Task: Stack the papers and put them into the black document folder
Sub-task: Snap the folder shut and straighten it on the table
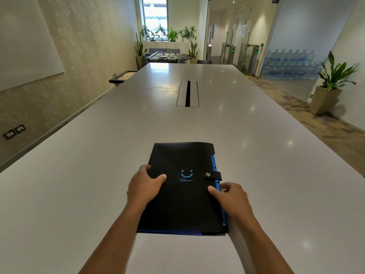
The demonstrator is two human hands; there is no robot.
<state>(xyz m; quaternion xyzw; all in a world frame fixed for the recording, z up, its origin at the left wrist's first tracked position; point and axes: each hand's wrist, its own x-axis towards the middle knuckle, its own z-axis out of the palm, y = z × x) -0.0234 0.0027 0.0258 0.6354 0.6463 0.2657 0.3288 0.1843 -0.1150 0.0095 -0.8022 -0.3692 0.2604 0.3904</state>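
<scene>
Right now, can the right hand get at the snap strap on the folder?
Probably yes: the right hand rests at the folder edge just below the snap strap, with nothing between them.

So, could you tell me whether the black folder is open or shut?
Shut: the black folder lies flat on the table, its strap snapped across the cover.

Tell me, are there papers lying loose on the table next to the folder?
No, the white table around the black folder shows only bare surface, and both hands rest on the snapped-shut folder.
</scene>
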